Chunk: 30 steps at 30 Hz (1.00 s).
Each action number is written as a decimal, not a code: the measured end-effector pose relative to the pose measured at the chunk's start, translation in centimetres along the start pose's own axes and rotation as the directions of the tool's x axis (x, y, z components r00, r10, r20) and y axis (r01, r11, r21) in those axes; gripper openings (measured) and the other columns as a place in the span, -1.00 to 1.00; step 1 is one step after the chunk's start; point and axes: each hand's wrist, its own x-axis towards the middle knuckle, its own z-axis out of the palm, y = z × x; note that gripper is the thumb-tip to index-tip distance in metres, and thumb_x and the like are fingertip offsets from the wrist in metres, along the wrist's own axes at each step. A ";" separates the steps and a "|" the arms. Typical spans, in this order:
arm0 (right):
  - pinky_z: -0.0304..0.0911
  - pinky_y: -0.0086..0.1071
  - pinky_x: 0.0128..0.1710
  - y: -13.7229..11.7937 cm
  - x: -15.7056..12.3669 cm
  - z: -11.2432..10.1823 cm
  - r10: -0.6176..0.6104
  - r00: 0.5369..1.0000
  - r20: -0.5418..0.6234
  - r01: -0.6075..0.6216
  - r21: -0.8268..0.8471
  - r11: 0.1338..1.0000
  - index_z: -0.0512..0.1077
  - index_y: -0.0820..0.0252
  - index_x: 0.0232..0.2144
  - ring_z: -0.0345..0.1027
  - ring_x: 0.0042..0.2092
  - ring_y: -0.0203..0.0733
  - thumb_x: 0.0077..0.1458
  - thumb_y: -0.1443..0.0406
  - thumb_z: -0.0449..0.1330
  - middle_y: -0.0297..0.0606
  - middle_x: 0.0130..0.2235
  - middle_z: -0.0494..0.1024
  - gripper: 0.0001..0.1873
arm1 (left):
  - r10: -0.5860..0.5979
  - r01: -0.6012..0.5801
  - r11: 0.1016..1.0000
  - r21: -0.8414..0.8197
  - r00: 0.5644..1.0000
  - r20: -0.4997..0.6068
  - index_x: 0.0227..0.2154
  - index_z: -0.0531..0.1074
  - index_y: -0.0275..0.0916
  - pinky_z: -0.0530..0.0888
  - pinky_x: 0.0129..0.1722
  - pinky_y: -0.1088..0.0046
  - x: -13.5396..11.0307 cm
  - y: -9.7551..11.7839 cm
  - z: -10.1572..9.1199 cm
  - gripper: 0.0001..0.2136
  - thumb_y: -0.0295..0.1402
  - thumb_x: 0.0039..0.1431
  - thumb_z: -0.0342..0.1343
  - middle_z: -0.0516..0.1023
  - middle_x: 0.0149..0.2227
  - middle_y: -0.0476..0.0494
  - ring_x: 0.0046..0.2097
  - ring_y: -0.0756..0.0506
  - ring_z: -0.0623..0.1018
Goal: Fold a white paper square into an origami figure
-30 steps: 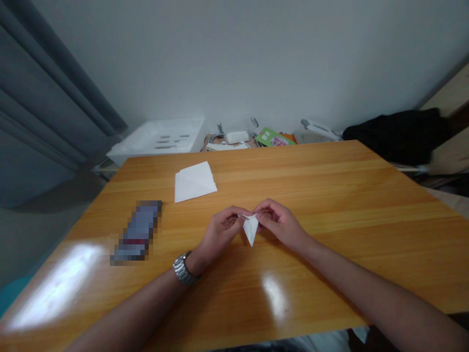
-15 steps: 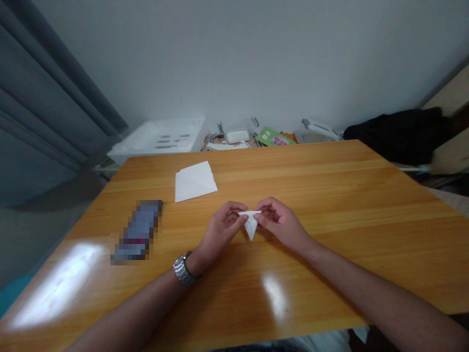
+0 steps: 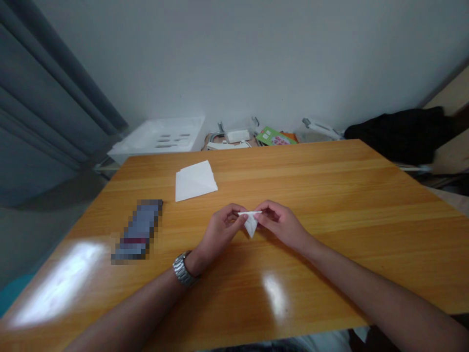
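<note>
Both my hands meet over the middle of the wooden table (image 3: 348,195). Between them is a small folded white paper triangle (image 3: 251,224), its point aimed down toward me. My left hand (image 3: 220,235), with a metal watch on its wrist, pinches the paper's left upper corner. My right hand (image 3: 281,225) pinches the right upper corner with thumb and fingers closed. The paper sits just above the tabletop.
A larger folded white sheet (image 3: 195,181) lies on the table farther back left. A pixelated dark oblong object (image 3: 137,230) rests at the left. Behind the table are a white tray (image 3: 159,139), clutter, a green packet (image 3: 273,137) and a black cloth (image 3: 399,132).
The paper triangle looks shorter now, its lower tip drawn up toward the top edge. Both hands have stayed almost in place.
</note>
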 end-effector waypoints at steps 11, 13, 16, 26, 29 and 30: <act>0.31 -0.37 -0.28 -0.1 -0.3 0.2 -0.008 0.999 0.038 0.010 -0.070 0.998 0.45 0.16 -0.29 0.41 -0.30 -0.20 0.23 0.10 0.22 -0.30 -0.34 0.53 -0.76 | 0.003 -0.003 0.998 0.070 1.000 0.006 -0.27 0.46 -0.28 0.47 -0.30 0.50 -0.3 0.3 0.3 -0.78 -0.20 0.23 0.21 0.56 -0.33 -0.10 -0.31 -0.05 0.56; 0.31 -0.37 -0.26 -0.2 -0.4 0.3 -0.021 0.999 0.043 0.025 -0.096 0.995 0.46 0.17 -0.30 0.42 -0.28 -0.20 0.25 0.11 0.21 -0.29 -0.33 0.53 -0.76 | -0.005 0.004 0.997 0.081 1.000 0.013 -0.26 0.46 -0.28 0.47 -0.31 0.51 -0.4 0.2 0.3 -0.78 -0.20 0.25 0.20 0.57 -0.33 -0.10 -0.31 -0.04 0.56; 0.30 -0.37 -0.26 -0.2 -0.4 0.3 -0.047 0.998 0.043 0.052 -0.123 0.991 0.45 0.17 -0.31 0.41 -0.29 -0.21 0.26 0.13 0.20 -0.30 -0.34 0.53 -0.78 | -0.014 0.013 0.998 0.066 1.000 0.026 -0.27 0.46 -0.28 0.48 -0.33 0.51 -0.5 0.3 0.4 -0.77 -0.19 0.24 0.21 0.57 -0.34 -0.09 -0.32 -0.04 0.56; 0.28 -0.40 -0.27 0.0 -0.2 0.0 -0.092 0.996 0.011 0.093 -0.143 0.985 0.45 0.18 -0.32 0.39 -0.30 -0.24 0.25 0.18 0.20 -0.32 -0.35 0.51 -0.81 | -0.107 0.115 0.986 -0.123 0.992 0.068 -0.29 0.45 -0.30 0.57 -0.26 0.42 -0.2 0.2 0.4 -0.68 -0.09 0.21 0.23 0.59 -0.34 -0.11 -0.29 -0.08 0.60; 0.29 -0.40 -0.26 0.1 -0.2 0.0 -0.083 0.996 0.026 0.085 -0.121 0.989 0.46 0.18 -0.31 0.41 -0.29 -0.23 0.25 0.18 0.21 -0.31 -0.34 0.52 -0.82 | -0.097 0.103 0.989 -0.110 0.994 0.053 -0.31 0.45 -0.30 0.56 -0.27 0.44 -0.2 0.2 0.3 -0.69 -0.10 0.21 0.23 0.57 -0.35 -0.10 -0.30 -0.07 0.59; 0.29 -0.40 -0.26 0.2 -0.2 0.0 -0.078 0.997 0.029 0.081 -0.115 0.990 0.46 0.17 -0.31 0.41 -0.29 -0.23 0.25 0.18 0.20 -0.31 -0.34 0.53 -0.82 | -0.088 0.092 0.991 -0.100 0.995 0.047 -0.31 0.45 -0.30 0.55 -0.28 0.45 -0.3 0.2 0.3 -0.69 -0.10 0.21 0.23 0.57 -0.35 -0.10 -0.30 -0.07 0.59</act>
